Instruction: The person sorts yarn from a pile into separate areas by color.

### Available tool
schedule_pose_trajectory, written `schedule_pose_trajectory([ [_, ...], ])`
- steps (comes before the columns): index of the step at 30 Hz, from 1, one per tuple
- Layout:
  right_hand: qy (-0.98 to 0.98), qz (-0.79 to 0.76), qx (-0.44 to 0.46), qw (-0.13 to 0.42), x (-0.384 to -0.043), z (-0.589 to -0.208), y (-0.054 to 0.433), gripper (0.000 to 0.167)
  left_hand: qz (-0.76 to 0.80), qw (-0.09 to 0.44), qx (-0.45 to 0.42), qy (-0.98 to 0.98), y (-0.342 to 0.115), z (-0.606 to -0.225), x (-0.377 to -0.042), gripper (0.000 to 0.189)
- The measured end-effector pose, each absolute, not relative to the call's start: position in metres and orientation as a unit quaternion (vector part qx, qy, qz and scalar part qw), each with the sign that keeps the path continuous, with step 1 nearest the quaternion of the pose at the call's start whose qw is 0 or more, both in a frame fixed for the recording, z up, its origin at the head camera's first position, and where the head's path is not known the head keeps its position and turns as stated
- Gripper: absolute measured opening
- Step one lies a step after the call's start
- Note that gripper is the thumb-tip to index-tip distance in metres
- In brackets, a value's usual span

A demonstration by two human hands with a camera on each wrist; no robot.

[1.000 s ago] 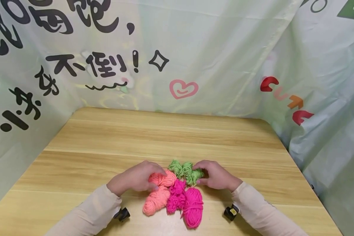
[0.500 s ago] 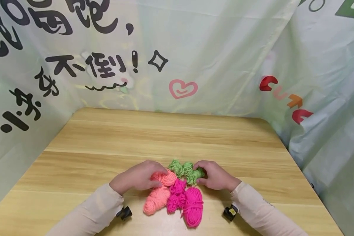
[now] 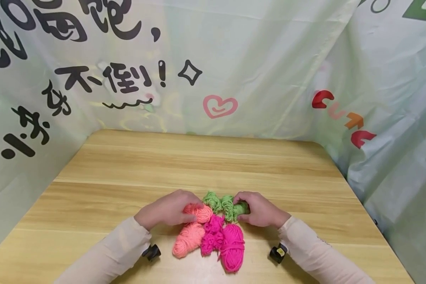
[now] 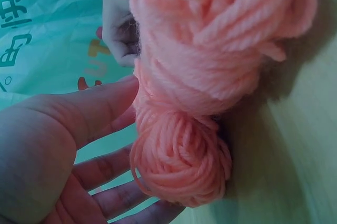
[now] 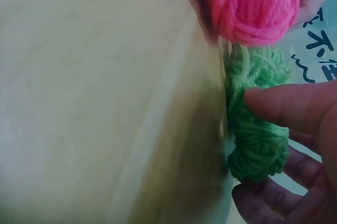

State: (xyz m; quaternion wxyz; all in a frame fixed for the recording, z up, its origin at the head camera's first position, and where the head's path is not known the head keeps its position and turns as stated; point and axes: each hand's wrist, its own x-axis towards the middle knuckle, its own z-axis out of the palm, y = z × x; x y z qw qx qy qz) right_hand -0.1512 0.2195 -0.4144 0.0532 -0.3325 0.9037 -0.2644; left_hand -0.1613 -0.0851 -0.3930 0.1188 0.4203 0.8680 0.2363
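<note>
Skeins of yarn lie bunched near the front of the table. My left hand (image 3: 170, 208) holds the upper coral skein (image 3: 203, 213) at its left end; in the left wrist view the thumb lies on one side of that skein (image 4: 181, 161) and the fingers reach round the other. Below it lies a second coral skein (image 3: 189, 240). The right hand (image 3: 260, 209) grips the right end of the green yarn (image 3: 230, 206) between thumb and fingers. In the right wrist view, the thumb presses against the green yarn (image 5: 258, 150). Bunched magenta yarn (image 3: 212, 236) and a magenta skein (image 3: 233, 248) lie between the hands.
The wooden table (image 3: 198, 165) extends behind the yarn to a printed cloth backdrop (image 3: 262, 71). More cloth hangs along the left and right sides. A black wrist camera (image 3: 151, 252) sits on the left sleeve, another black camera (image 3: 278, 253) on the right.
My left hand has shifted slightly right, further over the upper coral skein. The right hand stays at the green yarn's end, nearly still. The other skeins lie as before.
</note>
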Motion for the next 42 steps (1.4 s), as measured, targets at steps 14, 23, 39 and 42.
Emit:
schedule_pose_trajectory([
  [14,0.901,-0.265,-0.341,0.042,-0.152,-0.410,0.222,0.032,0.230,0.103,0.443,0.860,-0.075,-0.386,-0.170,0.028],
  [23,0.902,-0.267,-0.336,0.039,-0.152,-0.408,0.225,0.030,0.221,0.109,0.432,0.867,-0.069,-0.381,-0.174,0.031],
  [39,0.913,-0.264,-0.309,0.034,-0.156,-0.405,0.237,0.030,0.214,0.115,0.431,0.869,-0.058,-0.378,-0.179,0.031],
  [42,0.913,-0.265,-0.307,0.034,-0.157,-0.404,0.238,0.029,0.210,0.116,0.430,0.871,-0.057,-0.378,-0.180,0.032],
])
